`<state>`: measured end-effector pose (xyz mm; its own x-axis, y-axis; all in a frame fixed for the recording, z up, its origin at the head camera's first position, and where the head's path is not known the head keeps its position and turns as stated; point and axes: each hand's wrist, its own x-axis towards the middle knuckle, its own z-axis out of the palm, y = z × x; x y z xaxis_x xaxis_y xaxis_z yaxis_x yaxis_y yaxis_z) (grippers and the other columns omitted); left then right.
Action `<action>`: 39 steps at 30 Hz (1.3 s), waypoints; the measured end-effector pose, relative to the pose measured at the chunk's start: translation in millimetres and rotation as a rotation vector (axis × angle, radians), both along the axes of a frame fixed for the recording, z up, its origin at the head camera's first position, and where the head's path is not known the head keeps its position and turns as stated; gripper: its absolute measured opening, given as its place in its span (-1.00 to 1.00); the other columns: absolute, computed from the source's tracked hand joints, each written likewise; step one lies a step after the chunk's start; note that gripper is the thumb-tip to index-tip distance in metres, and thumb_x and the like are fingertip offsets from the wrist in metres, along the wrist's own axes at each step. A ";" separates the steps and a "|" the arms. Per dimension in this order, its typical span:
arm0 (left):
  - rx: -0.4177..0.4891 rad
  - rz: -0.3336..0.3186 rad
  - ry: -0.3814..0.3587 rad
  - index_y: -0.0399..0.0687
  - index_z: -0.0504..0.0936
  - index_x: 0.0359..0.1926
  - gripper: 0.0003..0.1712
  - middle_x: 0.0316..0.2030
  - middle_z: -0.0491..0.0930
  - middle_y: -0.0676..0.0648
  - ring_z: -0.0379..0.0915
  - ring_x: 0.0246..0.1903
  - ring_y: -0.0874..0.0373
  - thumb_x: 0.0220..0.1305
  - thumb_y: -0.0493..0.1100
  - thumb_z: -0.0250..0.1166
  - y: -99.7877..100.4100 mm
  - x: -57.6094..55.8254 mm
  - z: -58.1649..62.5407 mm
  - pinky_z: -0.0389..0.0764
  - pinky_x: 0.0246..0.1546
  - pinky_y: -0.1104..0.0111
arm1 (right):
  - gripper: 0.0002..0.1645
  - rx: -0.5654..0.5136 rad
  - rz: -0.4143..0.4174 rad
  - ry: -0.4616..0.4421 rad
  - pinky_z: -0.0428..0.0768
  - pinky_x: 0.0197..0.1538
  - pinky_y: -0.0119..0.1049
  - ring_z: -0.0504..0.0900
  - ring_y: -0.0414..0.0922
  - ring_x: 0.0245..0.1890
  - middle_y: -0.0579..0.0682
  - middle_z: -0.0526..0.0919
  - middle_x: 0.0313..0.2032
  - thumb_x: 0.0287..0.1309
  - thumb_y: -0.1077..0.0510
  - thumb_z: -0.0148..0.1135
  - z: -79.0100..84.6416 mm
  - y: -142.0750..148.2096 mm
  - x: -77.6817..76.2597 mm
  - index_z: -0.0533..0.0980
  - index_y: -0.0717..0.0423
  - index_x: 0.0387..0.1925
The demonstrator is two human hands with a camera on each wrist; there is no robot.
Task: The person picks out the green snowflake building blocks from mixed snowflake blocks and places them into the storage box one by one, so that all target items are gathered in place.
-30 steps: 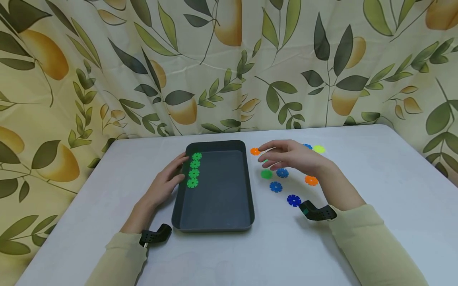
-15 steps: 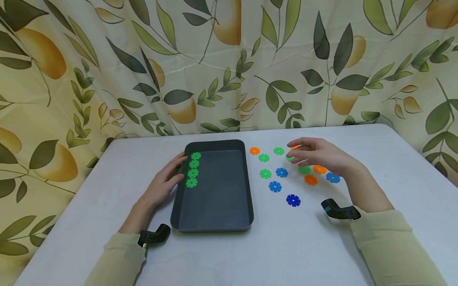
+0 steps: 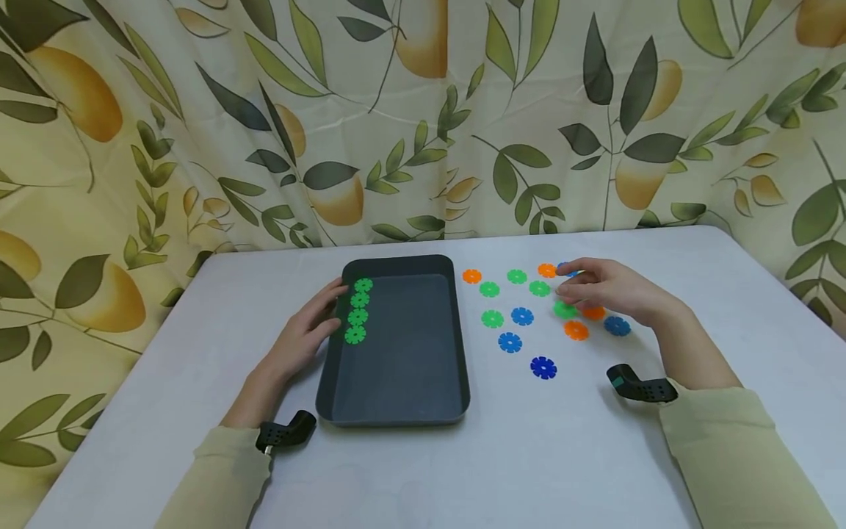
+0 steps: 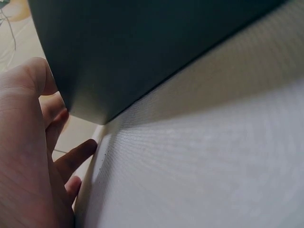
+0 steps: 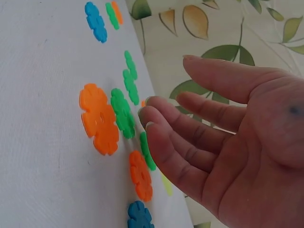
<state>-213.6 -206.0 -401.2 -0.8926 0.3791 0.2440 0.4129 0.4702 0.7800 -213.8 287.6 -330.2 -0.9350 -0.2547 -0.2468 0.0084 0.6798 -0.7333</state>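
A dark grey tray lies on the table with green notched discs in a column along its left inner side. At the tray's left side, my left hand touches the wall and rim with relaxed fingers; the left wrist view shows it beside the tray's corner. My right hand hovers over the scattered discs, fingers loosely bent and nothing in them. Beneath its fingertips lies a green disc, with an orange disc nearby. A blue disc behind the fingers is partly covered.
More flower-shaped discs lie right of the tray: a dark blue disc nearest me, a light blue disc at the right, and an orange disc by the rim. A leaf-patterned curtain hangs behind the white table.
My right hand has moved right, away from the tray's side and across the discs, uncovering several green, orange and blue ones. The left hand and tray stay in place.
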 end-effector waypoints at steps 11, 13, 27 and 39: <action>0.028 -0.001 -0.019 -0.15 0.31 0.48 -0.40 0.55 0.07 0.00 0.06 0.48 0.01 0.45 -0.30 0.07 0.3 0.7 0.1 0.14 0.44 0.09 | -0.24 0.061 0.014 0.015 0.58 0.13 0.05 0.55 0.14 0.06 0.35 0.50 0.17 0.37 -0.06 0.25 -3.7 3.8 -0.9 0.28 0.32 0.37; 0.030 -0.003 -0.017 -0.15 0.31 0.48 -0.40 0.55 0.07 0.00 0.06 0.48 0.01 0.45 -0.30 0.07 0.2 0.7 -0.1 0.14 0.44 0.09 | -0.26 0.065 0.017 0.025 0.59 0.12 0.03 0.54 0.14 0.07 0.33 0.51 0.15 0.36 -0.03 0.26 -4.7 3.2 -1.4 0.30 0.32 0.36; 0.021 -0.011 0.003 -0.14 0.32 0.48 -0.40 0.55 0.07 -0.03 0.06 0.48 -0.03 0.45 -0.29 0.08 -0.8 -1.5 -1.1 0.08 0.45 0.00 | -0.35 0.211 0.026 0.096 0.60 -0.10 -0.17 0.52 0.09 -0.08 0.18 0.57 -0.06 0.16 0.15 0.46 -9.8 -6.2 -3.9 0.45 0.31 0.23; 0.037 -0.010 0.000 -0.18 0.32 0.47 -0.41 0.55 0.08 -0.06 0.04 0.49 -0.01 0.45 -0.32 0.08 0.9 -1.1 -0.4 0.10 0.45 0.04 | -0.50 0.240 0.019 0.112 0.59 -0.06 -0.14 0.49 0.09 -0.11 0.14 0.59 -0.13 0.14 0.26 0.44 -12.8 -11.5 -4.1 0.54 0.33 0.11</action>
<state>-214.8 -205.1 -401.5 -0.8890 0.3784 0.2579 0.4172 0.4371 0.7968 -217.9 276.1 -343.0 -0.9556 -0.2189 -0.1971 -0.0782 0.8337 -0.5467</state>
